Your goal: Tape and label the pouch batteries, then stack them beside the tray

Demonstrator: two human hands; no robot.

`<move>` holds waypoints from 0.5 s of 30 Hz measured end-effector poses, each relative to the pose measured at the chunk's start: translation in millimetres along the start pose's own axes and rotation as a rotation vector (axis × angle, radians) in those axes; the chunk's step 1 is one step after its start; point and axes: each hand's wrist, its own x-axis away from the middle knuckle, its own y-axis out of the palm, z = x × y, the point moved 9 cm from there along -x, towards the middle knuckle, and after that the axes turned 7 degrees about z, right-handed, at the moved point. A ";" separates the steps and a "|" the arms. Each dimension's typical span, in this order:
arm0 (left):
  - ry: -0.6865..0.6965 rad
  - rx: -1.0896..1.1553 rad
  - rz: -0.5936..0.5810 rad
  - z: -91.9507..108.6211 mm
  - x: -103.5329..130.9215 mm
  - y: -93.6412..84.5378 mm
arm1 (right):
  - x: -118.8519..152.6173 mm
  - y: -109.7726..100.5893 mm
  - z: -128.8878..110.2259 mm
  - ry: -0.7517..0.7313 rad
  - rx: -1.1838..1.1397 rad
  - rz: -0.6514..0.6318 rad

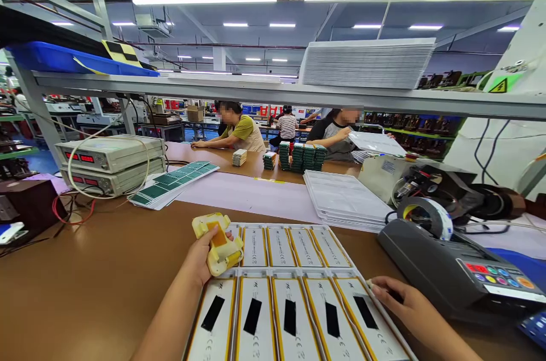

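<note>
A brown tabletop point(98, 281) in a long factory hall carries the work, under shelving and strip lights. On it, right before the person, lies a white tray point(298, 270) of flat cells in two rows, each edged in yellow. All five cells of the near row point(290, 318) already bear a black strip down the middle, so that row looks finished; the four visible cells of the far row point(294, 247) show print only and no black strip, so they appear to be what is left.

The left hand point(200, 258) has its fingers clenched around a yellow fixture point(217, 244), held over the far row's left end, where it hides whatever lies beneath. The right hand point(401, 301) rests at the tray's right edge, fingers curled with the tips touching the rightmost near cell; whether they pinch anything I cannot tell.

Just beside that hand stands a grey tape dispenser point(460, 270) with a roll on top. Behind the tray sits a stack of empty white trays point(341, 196), and to the left green boards point(170, 182) and two test instruments point(111, 165). Across the line, other people work at stacks of parts.
</note>
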 end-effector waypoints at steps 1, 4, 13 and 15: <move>0.001 0.002 -0.011 -0.1 0.3 1.2 | 0.2 0.0 -2.2 -0.010 0.001 -0.014; 0.031 -0.005 0.008 3.0 3.3 2.4 | 0.8 -3.4 -9.1 -0.044 0.044 -0.032; -0.006 -0.094 -0.159 10.0 32.8 38.7 | 17.4 -44.5 -58.0 -0.139 0.645 0.111; -0.026 -0.109 -0.188 4.6 36.7 45.4 | 21.9 -42.3 -71.4 -0.203 0.769 0.103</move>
